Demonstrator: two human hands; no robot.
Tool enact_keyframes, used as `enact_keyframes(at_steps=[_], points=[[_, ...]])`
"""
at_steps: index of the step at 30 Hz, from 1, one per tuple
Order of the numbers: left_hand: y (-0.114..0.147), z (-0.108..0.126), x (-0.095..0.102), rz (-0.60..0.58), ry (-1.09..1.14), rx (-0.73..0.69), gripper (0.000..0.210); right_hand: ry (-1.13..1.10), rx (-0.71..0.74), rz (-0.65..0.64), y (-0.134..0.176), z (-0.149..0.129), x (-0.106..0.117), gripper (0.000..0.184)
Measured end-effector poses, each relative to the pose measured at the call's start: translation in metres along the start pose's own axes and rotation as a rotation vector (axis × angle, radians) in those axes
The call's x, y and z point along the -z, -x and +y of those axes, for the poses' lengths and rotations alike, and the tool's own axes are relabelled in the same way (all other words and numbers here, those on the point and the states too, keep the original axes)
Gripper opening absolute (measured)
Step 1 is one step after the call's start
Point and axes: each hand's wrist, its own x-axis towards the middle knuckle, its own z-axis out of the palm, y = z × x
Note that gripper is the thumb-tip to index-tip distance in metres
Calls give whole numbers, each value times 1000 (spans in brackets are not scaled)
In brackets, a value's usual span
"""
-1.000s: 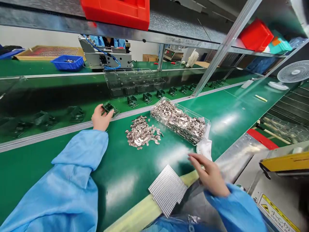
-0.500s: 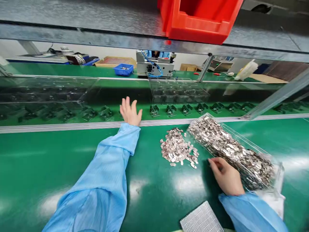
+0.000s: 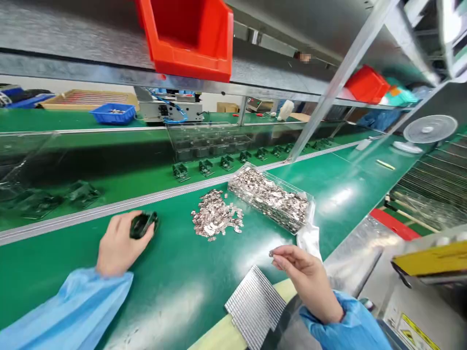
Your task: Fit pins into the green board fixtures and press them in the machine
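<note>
My left hand is closed around a dark, clear-edged part, held just above the green bench on the near side of the metal rail. It resembles the parts lined up behind the rail, but its detail is blurred. Between the thumb and forefinger of my right hand is a small metal piece. A loose pile of small metal pieces lies between my hands. Beyond my right hand, a clear plastic tray is heaped with similar pieces. Below and left of that hand rests a ridged silver block.
A metal rail separates the bench from a strip bearing a row of dark parts. A slanted metal post rises at right. Overhead, a shelf carries a red bin. A blue tray stands across the way.
My left hand has come back from the row behind the rail, now gripping a dark part. My right hand has moved away from the tray's side toward me. The view has swung right.
</note>
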Motion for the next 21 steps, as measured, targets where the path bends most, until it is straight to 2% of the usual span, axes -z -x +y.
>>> enact_keyframes(at_steps=[3, 5, 7, 9, 11, 14, 15, 17, 19, 21], points=[[39, 15, 20, -147, 26, 32, 49, -69, -31, 20, 12, 3, 1, 31], [55, 21, 33, -229, 54, 84, 72, -63, -42, 18, 19, 4, 3, 30], [64, 19, 42, -304, 90, 97, 99, -50, -61, 24, 25, 3, 6, 29], [64, 8, 47, -414, 130, 59, 114, -59, -90, 34, 32, -1, 9, 29], [56, -7, 47, -555, 185, -1, 116, -88, -120, 25, 39, -6, 9, 30], [38, -19, 38, -718, 253, -54, 99, -135, -140, -7, 49, -10, 5, 31], [33, -17, 34, -734, 264, -45, 91, -146, -143, -11, 52, -11, 2, 31], [30, -1, 30, -690, 320, 16, 78, -162, -154, -17, 58, -9, -4, 30], [37, 29, 30, -584, 471, 124, 71, -161, -167, -32, 65, -7, -10, 27], [52, 70, 33, -493, 680, 234, 65, -135, -136, -51, 71, -4, -17, 24]])
